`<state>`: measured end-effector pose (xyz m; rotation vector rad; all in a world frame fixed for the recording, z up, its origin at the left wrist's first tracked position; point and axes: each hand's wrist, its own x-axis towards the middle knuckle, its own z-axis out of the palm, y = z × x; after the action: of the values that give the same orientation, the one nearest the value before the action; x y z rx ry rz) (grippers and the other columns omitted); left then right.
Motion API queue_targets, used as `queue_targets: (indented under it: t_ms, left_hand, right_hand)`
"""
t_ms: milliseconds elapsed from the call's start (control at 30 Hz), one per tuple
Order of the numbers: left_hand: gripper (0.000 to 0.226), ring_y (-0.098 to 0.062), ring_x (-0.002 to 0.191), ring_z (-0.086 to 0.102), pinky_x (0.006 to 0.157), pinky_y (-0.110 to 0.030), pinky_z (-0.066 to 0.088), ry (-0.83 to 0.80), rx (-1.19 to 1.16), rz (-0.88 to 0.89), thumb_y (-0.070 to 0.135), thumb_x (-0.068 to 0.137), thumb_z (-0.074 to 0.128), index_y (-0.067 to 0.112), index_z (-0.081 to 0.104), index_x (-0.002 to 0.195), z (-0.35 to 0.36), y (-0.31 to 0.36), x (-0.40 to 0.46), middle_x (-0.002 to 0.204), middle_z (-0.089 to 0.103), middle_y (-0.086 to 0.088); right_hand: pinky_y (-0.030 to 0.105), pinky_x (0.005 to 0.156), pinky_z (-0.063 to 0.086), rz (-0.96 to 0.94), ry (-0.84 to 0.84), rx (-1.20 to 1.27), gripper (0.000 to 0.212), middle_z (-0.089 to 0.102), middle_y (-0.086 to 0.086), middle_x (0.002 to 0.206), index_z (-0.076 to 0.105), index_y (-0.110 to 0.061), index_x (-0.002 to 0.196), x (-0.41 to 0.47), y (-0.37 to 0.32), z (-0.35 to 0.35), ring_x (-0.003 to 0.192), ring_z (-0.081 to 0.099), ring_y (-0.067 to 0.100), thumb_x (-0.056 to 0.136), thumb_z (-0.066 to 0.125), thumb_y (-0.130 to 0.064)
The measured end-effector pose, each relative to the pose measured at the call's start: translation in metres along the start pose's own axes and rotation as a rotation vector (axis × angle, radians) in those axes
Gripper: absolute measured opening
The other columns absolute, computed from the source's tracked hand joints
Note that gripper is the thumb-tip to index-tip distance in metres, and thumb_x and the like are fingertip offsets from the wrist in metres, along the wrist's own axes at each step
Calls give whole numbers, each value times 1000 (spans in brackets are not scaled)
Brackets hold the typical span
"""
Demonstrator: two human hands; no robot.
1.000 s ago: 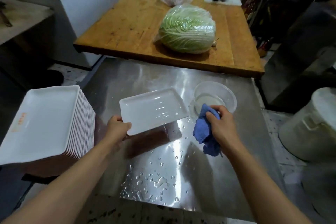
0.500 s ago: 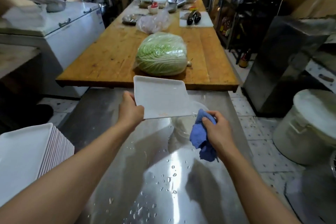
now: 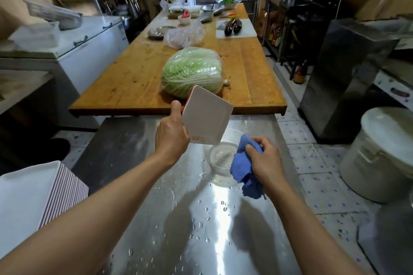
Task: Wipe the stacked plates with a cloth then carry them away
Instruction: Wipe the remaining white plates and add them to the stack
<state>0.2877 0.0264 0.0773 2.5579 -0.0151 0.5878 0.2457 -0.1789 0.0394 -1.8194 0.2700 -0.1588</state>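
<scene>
White plate (image 3: 206,116), blue cloth (image 3: 244,171), pale green cabbage (image 3: 192,71), orange-brown wooden table (image 3: 125,78).

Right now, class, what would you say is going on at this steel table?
A person is cleaning plates one at a time. The left hand holds a white rectangular plate tipped up on edge over a clear bowl of water, apparently letting it drain. The right hand grips a bunched blue cloth beside that bowl, not touching the plate. A tall stack of plates waits at the left edge of the wet steel table.
</scene>
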Motion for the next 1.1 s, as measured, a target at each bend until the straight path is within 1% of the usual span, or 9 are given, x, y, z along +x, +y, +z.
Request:
queue_targets:
  t_ms: [367,533,667,767,867,933,1000,1033,1100]
  left_hand:
    - [26,-31,69,60,51,-46,55,33,-37,-26,0,85,50,12,32,100,-4,3,-9,88,62,-16]
    - [21,-30,80,56,56,-36,47,10,-206,-265,-4,81,46,10,37,94,-15,-5,-19,91,58,-13]
    - [21,-29,90,57,72,-51,55,-37,-396,-457,-5,81,46,9,41,95,-32,-17,-35,94,56,-10]
    - [24,-24,95,58,61,-38,59,-99,-538,-560,-4,86,49,14,41,100,-46,-25,-50,105,54,-8]
    - [26,-16,88,58,49,-22,53,-129,-667,-603,-2,89,50,19,40,100,-60,-32,-67,101,54,-1]
    - [28,-14,84,60,44,-18,49,-130,-749,-628,-3,89,50,20,41,101,-71,-36,-77,95,56,0]
    - [34,-17,82,63,44,-19,49,-129,-824,-645,-4,88,51,20,41,109,-82,-41,-86,94,60,-2]
    - [38,-19,82,64,44,-20,49,-127,-854,-646,-4,88,51,22,41,114,-89,-44,-91,95,62,-3]
    - [45,-22,84,65,47,-22,51,-130,-885,-620,-3,88,51,26,42,121,-100,-51,-100,99,63,-7]
  right_hand:
    - [34,72,52,1,-13,-45,10,61,-5,88,56,-25,91,-10,-5,-2,86,62,19,91,54,-15]
    - [44,79,54,50,-15,-36,18,59,4,100,46,-25,108,-19,-10,2,90,62,23,92,53,-20]
    - [30,62,50,5,-6,-56,11,58,2,96,44,-21,99,-27,-24,10,84,61,17,93,53,-22]
    - [19,61,45,-122,-40,-106,5,56,-6,88,48,-19,96,-36,-46,24,81,58,7,94,52,-21]
    - [11,54,41,-284,-68,-162,2,55,-13,84,50,-22,97,-48,-76,46,76,55,2,95,50,-23]
    - [13,63,44,-388,-111,-211,5,57,-8,91,51,-21,100,-57,-94,63,83,56,6,95,50,-23]
    - [28,88,46,-446,-178,-369,15,56,2,116,54,-19,110,-64,-101,80,107,53,17,95,50,-22]
    - [34,102,37,-459,-198,-506,23,48,5,132,54,-19,117,-67,-101,86,123,43,21,95,51,-24]
    - [35,113,16,-494,-213,-679,36,25,0,152,49,-25,130,-78,-95,91,139,19,21,94,52,-26]
